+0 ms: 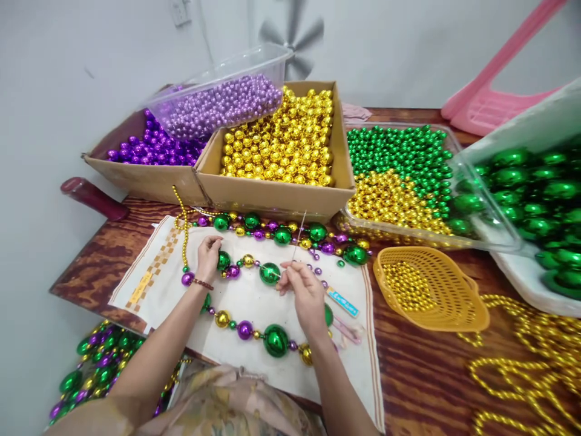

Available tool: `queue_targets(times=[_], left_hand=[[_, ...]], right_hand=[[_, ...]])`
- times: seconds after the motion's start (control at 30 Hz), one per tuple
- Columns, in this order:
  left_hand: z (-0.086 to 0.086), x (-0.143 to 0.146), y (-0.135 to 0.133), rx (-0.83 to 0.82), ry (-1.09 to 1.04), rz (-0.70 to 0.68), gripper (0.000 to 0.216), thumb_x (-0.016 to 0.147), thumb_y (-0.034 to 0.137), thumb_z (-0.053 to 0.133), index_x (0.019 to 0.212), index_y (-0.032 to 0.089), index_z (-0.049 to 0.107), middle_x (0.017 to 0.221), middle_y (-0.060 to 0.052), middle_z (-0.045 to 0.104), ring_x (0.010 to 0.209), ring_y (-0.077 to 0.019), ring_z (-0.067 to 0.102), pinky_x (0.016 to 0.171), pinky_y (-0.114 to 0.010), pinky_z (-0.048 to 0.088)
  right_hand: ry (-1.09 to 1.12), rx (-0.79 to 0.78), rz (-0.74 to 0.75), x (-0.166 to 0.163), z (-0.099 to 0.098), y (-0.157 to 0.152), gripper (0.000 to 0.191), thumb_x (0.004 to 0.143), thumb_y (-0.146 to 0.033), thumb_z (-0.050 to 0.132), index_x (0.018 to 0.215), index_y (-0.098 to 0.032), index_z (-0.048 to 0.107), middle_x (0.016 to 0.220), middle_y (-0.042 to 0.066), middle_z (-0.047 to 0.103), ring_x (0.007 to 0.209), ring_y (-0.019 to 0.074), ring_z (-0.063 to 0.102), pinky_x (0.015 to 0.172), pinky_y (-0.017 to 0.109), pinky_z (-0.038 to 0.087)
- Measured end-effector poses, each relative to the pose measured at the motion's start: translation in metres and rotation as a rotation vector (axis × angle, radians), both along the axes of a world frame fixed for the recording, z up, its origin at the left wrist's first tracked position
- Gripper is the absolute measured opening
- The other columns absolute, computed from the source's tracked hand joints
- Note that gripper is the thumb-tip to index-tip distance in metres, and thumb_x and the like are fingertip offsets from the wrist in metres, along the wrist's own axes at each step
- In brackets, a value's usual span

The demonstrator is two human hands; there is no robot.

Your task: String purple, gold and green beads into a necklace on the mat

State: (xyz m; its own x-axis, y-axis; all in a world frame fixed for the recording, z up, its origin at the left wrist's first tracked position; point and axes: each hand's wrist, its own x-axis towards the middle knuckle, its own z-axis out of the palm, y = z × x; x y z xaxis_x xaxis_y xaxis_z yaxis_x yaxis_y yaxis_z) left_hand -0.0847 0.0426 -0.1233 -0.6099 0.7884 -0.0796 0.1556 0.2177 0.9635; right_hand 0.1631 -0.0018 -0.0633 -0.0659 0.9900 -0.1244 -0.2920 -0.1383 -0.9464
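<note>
A strand of green, purple and gold beads [254,327] loops over a white cloth [254,297] on the wooden table. My left hand [207,257] pinches the strand beside a green bead [223,260]. My right hand [303,289] is closed on a thin needle [298,236] that points up and away. A large green bead [270,273] sits on the thread between the two hands.
Behind the cloth stand cardboard boxes of purple beads [149,148] and gold beads [281,142], and a clear tub [218,100] tilted on them. Clear trays hold green and gold beads [399,175]. A yellow basket [431,287] lies at right, gold strands [535,369] beyond.
</note>
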Motion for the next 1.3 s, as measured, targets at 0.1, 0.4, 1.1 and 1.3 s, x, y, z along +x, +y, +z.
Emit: queue_targets(times=[0.1,0.4,1.1,1.3], left_hand=[[0.005,-0.004,-0.001,-0.002,0.043,-0.007,0.02,0.075,0.028,0.058,0.089,0.016,0.065,0.084,-0.004,0.064,0.081,-0.0186,0.058,0.075,-0.03,0.047],[0.09,0.047,0.017,0.411,0.39,-0.163,0.029,0.087,0.027,0.059,0.115,0.022,0.061,0.115,-0.006,0.061,0.109,-0.0207,0.057,0.098,-0.036,0.045],[0.204,0.274,0.234,0.127,1.379,-0.727,0.03,0.096,0.02,0.04,0.112,0.014,0.065,0.118,-0.019,0.063,0.098,-0.0273,0.063,0.081,-0.037,0.047],[0.185,0.211,0.289,-0.221,1.388,-0.869,0.016,0.083,0.024,0.07,0.084,0.012,0.06,0.082,-0.007,0.065,0.084,-0.0212,0.06,0.084,-0.028,0.045]], right_hand=[[0.02,-0.035,-0.017,-0.003,-0.009,-0.012,0.024,0.088,-0.04,0.064,0.093,-0.017,0.067,0.063,-0.002,0.062,0.056,0.0134,0.062,0.05,0.023,0.048],[0.037,-0.127,0.036,-0.009,-0.026,-0.024,0.024,0.086,-0.039,0.061,0.089,-0.016,0.07,0.058,-0.002,0.062,0.048,0.0102,0.06,0.043,0.017,0.04],[-0.234,-0.038,0.326,-0.013,-0.024,-0.028,0.024,0.092,-0.015,0.049,0.085,-0.015,0.072,0.055,-0.004,0.055,0.048,0.0069,0.055,0.051,0.014,0.041],[-0.264,0.003,0.316,-0.018,-0.033,-0.032,0.021,0.09,-0.014,0.051,0.083,-0.018,0.071,0.056,-0.006,0.053,0.05,0.0059,0.055,0.053,0.012,0.042]])
